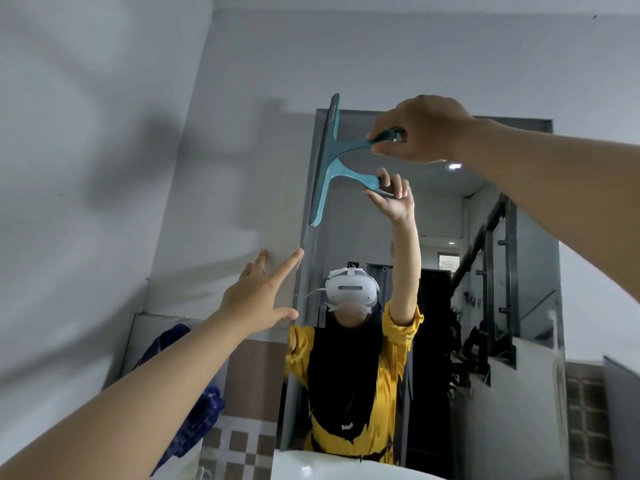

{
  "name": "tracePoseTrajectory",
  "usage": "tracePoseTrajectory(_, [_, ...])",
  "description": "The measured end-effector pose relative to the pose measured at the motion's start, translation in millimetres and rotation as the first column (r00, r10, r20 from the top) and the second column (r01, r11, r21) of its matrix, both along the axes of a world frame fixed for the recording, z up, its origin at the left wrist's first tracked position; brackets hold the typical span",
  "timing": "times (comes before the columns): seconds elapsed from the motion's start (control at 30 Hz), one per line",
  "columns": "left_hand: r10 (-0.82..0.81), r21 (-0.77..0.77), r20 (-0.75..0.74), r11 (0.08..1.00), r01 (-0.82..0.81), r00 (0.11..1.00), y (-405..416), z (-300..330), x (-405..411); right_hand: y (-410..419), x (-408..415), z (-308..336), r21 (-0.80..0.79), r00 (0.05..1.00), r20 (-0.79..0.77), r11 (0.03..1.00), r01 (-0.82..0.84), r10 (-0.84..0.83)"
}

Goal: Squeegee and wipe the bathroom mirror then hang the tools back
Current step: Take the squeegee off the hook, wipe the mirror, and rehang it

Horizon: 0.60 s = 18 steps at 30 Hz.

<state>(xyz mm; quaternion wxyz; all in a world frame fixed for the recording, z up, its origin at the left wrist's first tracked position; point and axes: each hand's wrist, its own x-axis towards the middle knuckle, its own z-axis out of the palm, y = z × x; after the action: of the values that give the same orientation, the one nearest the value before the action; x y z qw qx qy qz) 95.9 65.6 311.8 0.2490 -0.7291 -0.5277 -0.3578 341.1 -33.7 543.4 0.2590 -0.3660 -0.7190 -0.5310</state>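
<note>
Two hands reach up: right hand (420,128) grips the teal squeegee (332,157) handle at the mirror (485,271)'s upper-left edge; left hand (258,296) is spread open and empty, fingertips by the frame.

I note pale grey walls (104,98) with soft shadows at left, white ceiling (381,5), brown checkered tiles (239,445) low left, patterned tiles (585,410) low right, white basin rim (311,465) nearest me.

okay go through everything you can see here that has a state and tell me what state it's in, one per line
right hand: closed on the squeegee handle, raised
left hand: open, fingers spread, at the mirror's left edge
squeegee: held, blade upright along the mirror's upper left edge
mirror: mounted on wall, reflecting the person
blue cloth: hanging, unused, lower left
</note>
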Motion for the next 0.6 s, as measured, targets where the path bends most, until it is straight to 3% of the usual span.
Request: tracePoseTrajectory(0.6, [0.022, 0.033, 0.013, 0.999, -0.023, 1.0, 6, -4, 3, -35, 171, -23, 0.012, 0.983, -0.158, 0.995, 0.096, -0.093])
